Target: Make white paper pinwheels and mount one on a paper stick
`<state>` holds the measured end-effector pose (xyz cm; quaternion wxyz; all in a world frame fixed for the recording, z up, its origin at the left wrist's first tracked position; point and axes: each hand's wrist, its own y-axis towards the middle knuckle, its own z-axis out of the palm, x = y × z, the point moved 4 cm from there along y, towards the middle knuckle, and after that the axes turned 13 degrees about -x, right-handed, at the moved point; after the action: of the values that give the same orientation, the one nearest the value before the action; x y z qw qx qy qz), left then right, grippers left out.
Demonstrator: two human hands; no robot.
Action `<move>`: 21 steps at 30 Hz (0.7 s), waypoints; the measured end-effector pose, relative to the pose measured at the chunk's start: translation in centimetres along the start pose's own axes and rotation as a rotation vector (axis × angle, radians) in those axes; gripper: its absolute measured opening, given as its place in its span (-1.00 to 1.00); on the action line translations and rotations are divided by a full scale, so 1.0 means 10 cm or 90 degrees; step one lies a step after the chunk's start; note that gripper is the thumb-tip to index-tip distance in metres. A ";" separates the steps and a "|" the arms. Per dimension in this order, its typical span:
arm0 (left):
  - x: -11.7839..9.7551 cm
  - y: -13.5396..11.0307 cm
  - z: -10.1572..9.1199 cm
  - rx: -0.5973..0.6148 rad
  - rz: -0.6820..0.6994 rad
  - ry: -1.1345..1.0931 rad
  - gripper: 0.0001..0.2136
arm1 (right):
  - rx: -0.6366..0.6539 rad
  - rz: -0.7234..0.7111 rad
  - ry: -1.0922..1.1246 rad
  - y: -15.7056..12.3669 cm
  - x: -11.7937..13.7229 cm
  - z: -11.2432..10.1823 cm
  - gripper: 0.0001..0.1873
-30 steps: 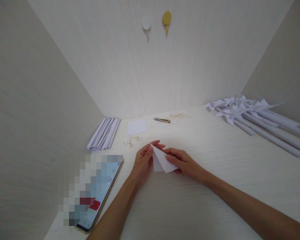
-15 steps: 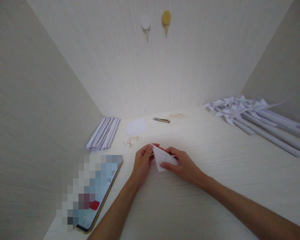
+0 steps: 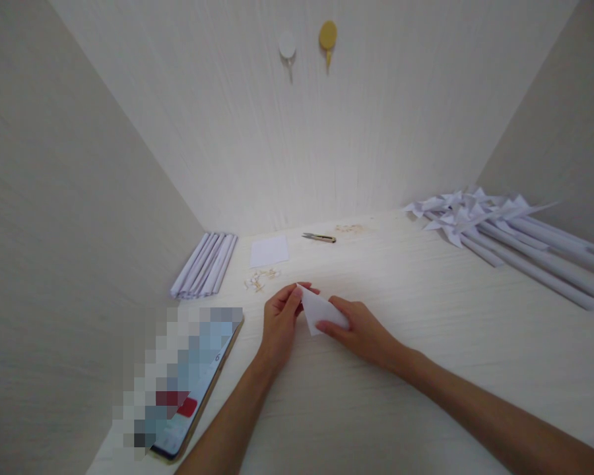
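L hand (image 3: 280, 324): thumb + fingers pinched tog. on sharp corner of white paper (image 3: 321, 313).
R hand (image 3: 365, 330): clamped on wider end of same pc, thumb across near face, fingers behind; exact contact hidden.
White paper position: btwn the two hands, centre front, over the pale surface (image 3: 376, 425); can't tell if lower edge touches it.
Paper tip: points up-left in view, i.e. away from wearer & leftward, under L thumb.
Long axis: slants from L thumb down-right into R palm; far end lost in R hand.
Step (judged): prob. a fold being held or pressed; layers can't be told apart.
Next move (judged): calls for L pinch firm, R thumb pressing evenly along edge; thin pc could slip or crease askew.
Small bits (image 3: 262, 280): white/tan scatter just beyond L hand, too small to ID.
Flat sheet (image 3: 269, 252): lying behind bits.
Snips (image 3: 319, 238): near back wall (image 3: 307, 145), blades pointing L; tan scraps (image 3: 349, 229) just R of them.
Phone (image 3: 202, 379): L of L forearm, part pixelated.
Paper tubes (image 3: 205, 265): side by side, far L.
Pinwheel-like pcs (image 3: 468, 214): heaped w/ long paper sticks (image 3: 529, 260), far R.
Hooks (image 3: 328, 35): 1 yellow, 1 white, on back wall.
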<state>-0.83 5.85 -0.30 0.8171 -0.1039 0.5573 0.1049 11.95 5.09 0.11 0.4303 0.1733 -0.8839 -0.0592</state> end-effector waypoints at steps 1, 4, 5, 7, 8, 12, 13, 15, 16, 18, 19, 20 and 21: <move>0.00 0.00 -0.01 -0.005 0.005 0.002 -0.81 | 0.003 0.002 -0.001 0.00 0.00 0.00 -0.82; 0.02 0.02 -0.03 -0.016 0.019 0.008 -0.77 | 0.011 -0.004 0.010 0.00 0.01 0.00 -0.82; 0.02 0.02 -0.04 -0.018 0.024 0.008 -0.76 | 0.011 -0.010 0.014 0.00 0.01 0.00 -0.81; 0.02 0.03 -0.05 -0.022 0.031 0.009 -0.74 | 0.011 -0.018 0.016 -0.01 0.01 0.01 -0.81; 0.03 0.03 -0.06 -0.023 0.034 0.009 -0.74 | 0.012 -0.018 0.013 -0.01 0.00 0.01 -0.82; 0.03 0.04 -0.07 -0.025 0.047 0.013 -0.77 | 0.014 -0.023 0.006 -0.01 -0.01 0.01 -0.80; 0.03 0.04 -0.08 -0.026 0.051 0.015 -0.79 | 0.014 -0.025 0.006 -0.01 -0.01 0.01 -0.79; 0.03 0.04 -0.08 -0.026 0.059 0.019 -0.80 | 0.015 -0.024 0.008 -0.01 -0.01 0.01 -0.79; 0.03 0.04 -0.09 -0.027 0.062 0.020 -0.80 | 0.016 -0.022 0.008 -0.01 -0.01 0.01 -0.79; 0.03 0.04 -0.09 -0.029 0.064 0.020 -0.81 | 0.020 -0.020 0.009 -0.01 -0.01 0.01 -0.79; 0.03 0.04 -0.09 -0.030 0.063 0.019 -0.81 | 0.022 -0.018 0.010 -0.01 -0.02 0.01 -0.79; 0.03 0.04 -0.09 -0.031 0.061 0.019 -0.82 | 0.023 -0.019 0.011 -0.01 -0.02 0.01 -0.79; 0.03 0.04 -0.09 -0.031 0.058 0.020 -0.82 | 0.024 -0.021 0.012 -0.01 -0.01 0.01 -0.79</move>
<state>-1.63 5.97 -0.89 0.7998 -0.1000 0.5714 0.1542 11.96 5.00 -0.12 0.4341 0.1965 -0.8778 -0.0482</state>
